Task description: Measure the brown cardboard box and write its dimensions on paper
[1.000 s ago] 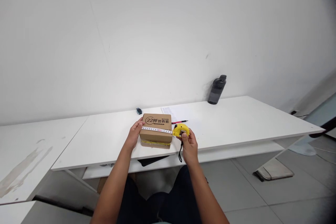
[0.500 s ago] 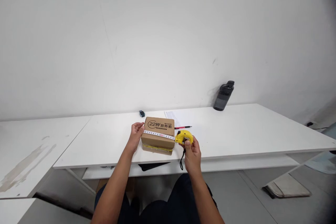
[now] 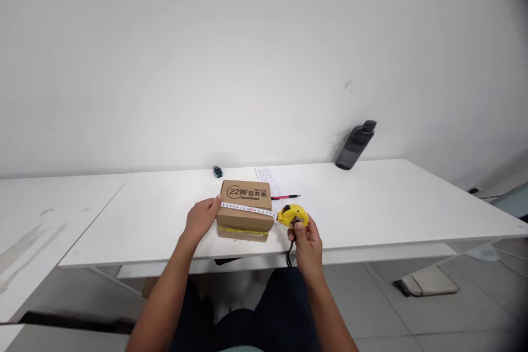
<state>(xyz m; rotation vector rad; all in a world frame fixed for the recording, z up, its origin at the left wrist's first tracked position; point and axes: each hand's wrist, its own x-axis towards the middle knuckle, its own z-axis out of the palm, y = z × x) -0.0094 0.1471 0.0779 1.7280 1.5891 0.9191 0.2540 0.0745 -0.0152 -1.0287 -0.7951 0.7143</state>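
A brown cardboard box (image 3: 245,190) with dark printed lettering sits near the front edge of the table. Across its top, from left to right, lies the white blade (image 3: 243,208) of a tape measure. My left hand (image 3: 202,218) is at the box's left edge, its thumb pressing the end of the blade there; its other fingers are partly hidden. Just off the box's right side, my right hand (image 3: 307,242) grips the yellow case of the tape measure (image 3: 292,215). A black wrist strap (image 3: 289,256) dangles below the case.
Behind the box are a paper sheet (image 3: 270,175), a red and black pen (image 3: 286,197) and a small dark watch-like item (image 3: 217,171). A dark bottle (image 3: 355,146) stands by the wall. Under the white table (image 3: 371,214) runs a shelf (image 3: 363,257).
My left hand has closed in against the box's left edge, its fingers less raised. The yellow case has moved slightly right from the box, with a little more blade out. The view has shifted slightly.
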